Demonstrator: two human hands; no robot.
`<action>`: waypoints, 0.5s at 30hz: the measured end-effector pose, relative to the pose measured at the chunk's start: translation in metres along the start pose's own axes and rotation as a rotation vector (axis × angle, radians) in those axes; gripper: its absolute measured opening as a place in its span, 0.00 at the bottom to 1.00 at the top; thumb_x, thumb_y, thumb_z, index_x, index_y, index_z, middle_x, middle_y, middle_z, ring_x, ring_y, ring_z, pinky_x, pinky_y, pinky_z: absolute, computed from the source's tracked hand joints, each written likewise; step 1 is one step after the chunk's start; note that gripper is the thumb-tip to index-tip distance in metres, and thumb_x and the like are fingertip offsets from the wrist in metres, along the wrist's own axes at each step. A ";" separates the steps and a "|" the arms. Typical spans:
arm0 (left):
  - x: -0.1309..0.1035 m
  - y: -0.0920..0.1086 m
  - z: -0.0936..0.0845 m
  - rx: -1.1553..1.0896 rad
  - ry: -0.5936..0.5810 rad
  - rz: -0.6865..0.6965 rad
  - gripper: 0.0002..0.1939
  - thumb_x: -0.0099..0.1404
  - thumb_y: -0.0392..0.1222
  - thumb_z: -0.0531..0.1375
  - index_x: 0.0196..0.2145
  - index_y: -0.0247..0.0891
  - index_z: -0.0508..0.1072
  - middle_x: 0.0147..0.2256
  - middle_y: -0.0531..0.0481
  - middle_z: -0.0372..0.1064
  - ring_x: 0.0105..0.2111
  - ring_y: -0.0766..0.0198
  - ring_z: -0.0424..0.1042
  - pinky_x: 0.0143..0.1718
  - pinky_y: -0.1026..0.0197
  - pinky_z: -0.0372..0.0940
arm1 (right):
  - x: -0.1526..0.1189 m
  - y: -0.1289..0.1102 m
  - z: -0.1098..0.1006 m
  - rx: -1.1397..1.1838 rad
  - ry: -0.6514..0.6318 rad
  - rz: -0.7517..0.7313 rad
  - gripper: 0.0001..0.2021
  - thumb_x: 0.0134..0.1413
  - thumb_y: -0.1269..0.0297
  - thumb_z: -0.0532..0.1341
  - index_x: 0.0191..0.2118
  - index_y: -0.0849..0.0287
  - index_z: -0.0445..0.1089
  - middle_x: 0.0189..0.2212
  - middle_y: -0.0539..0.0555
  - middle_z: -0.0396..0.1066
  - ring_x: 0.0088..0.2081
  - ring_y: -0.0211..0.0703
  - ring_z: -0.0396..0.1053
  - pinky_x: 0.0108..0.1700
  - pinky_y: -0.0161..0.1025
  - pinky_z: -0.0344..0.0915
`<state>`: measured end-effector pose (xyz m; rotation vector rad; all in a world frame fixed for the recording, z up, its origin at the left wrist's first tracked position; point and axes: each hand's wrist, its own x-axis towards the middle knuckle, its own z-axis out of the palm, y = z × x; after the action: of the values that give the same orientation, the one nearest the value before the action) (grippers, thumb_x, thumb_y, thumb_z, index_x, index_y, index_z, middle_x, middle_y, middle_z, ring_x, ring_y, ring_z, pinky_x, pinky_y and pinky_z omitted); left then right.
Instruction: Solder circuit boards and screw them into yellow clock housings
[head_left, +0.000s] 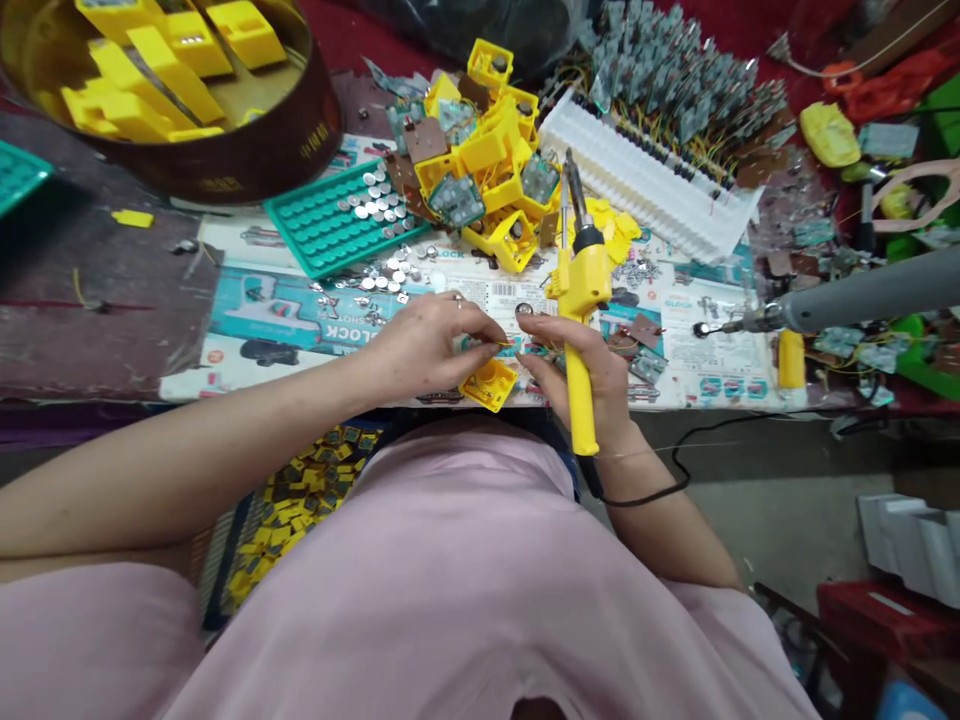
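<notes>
The thumb and forefinger of the left hand (420, 342) are pinched together on a thin yellow wire (507, 343). The right hand (611, 370) has a yellow soldering tool (585, 285) in its grasp, the metal tip pointing away beyond the fingers; its thumb and forefinger stand a little apart, facing the left fingertips, and whether they also grip a small part cannot be told. Just on the body side of the left fingertips sits a small open yellow casing (491, 388). Small circuit boards (646, 366) lie just to the right of the right fingers.

Beyond the left fingers are loose silver discs (367, 284), then a teal tray (311, 225) with more discs at its right end. Straight beyond both hands rises a heap of yellow casings (484, 150) and boards. Farther right of the fingers stands a white rack (637, 170) lined with wired boards (675, 75). Well to the left, past the tray, a round tin (247, 170) on the tabletop (82, 260) holds larger yellow parts (157, 75).
</notes>
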<state>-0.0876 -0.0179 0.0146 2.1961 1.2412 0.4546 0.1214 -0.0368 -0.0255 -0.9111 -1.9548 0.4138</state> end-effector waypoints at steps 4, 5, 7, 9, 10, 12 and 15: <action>0.000 -0.003 0.006 0.072 0.037 0.083 0.14 0.66 0.45 0.55 0.40 0.41 0.80 0.36 0.48 0.79 0.40 0.59 0.74 0.45 0.57 0.64 | 0.002 -0.004 0.002 -0.034 0.063 -0.021 0.20 0.57 0.72 0.66 0.53 0.50 0.64 0.35 0.44 0.78 0.37 0.36 0.79 0.45 0.35 0.77; 0.000 -0.004 0.008 0.096 0.064 0.097 0.14 0.66 0.46 0.55 0.40 0.41 0.80 0.35 0.48 0.78 0.40 0.58 0.74 0.45 0.56 0.64 | 0.001 -0.004 0.002 -0.042 0.077 -0.023 0.20 0.57 0.72 0.66 0.53 0.50 0.64 0.35 0.44 0.78 0.36 0.35 0.79 0.44 0.33 0.77; 0.001 -0.004 0.012 0.126 0.113 0.113 0.14 0.66 0.46 0.56 0.39 0.41 0.80 0.33 0.48 0.78 0.38 0.58 0.75 0.46 0.55 0.63 | 0.000 -0.005 0.003 -0.056 0.099 -0.019 0.21 0.56 0.71 0.67 0.53 0.51 0.64 0.34 0.44 0.78 0.35 0.35 0.79 0.42 0.33 0.77; 0.001 -0.003 0.014 0.123 0.127 0.110 0.13 0.66 0.45 0.56 0.37 0.41 0.80 0.31 0.49 0.78 0.36 0.60 0.75 0.46 0.55 0.63 | -0.001 -0.004 0.006 -0.057 0.116 -0.012 0.20 0.57 0.69 0.67 0.53 0.51 0.63 0.33 0.43 0.77 0.34 0.36 0.79 0.43 0.35 0.77; 0.001 -0.002 0.014 0.113 0.123 0.102 0.13 0.66 0.44 0.56 0.36 0.41 0.80 0.31 0.49 0.78 0.35 0.60 0.75 0.46 0.55 0.63 | -0.001 -0.003 0.008 -0.052 0.118 -0.006 0.20 0.57 0.68 0.67 0.53 0.51 0.63 0.32 0.43 0.77 0.33 0.36 0.79 0.44 0.36 0.77; 0.002 -0.001 0.012 0.089 0.107 0.066 0.12 0.65 0.43 0.56 0.35 0.41 0.80 0.30 0.50 0.78 0.34 0.61 0.75 0.46 0.56 0.63 | -0.001 -0.001 0.009 -0.053 0.109 -0.004 0.17 0.59 0.68 0.66 0.52 0.52 0.64 0.32 0.44 0.77 0.33 0.36 0.78 0.44 0.37 0.77; 0.006 -0.002 0.005 0.063 0.072 -0.064 0.12 0.63 0.44 0.57 0.35 0.41 0.80 0.31 0.52 0.79 0.35 0.63 0.75 0.43 0.60 0.64 | -0.001 0.003 0.000 -0.135 0.121 -0.049 0.11 0.58 0.69 0.66 0.46 0.53 0.69 0.34 0.47 0.79 0.33 0.36 0.78 0.40 0.34 0.76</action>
<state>-0.0832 -0.0135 0.0091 2.2023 1.3765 0.4785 0.1225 -0.0357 -0.0276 -0.9493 -1.9065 0.1959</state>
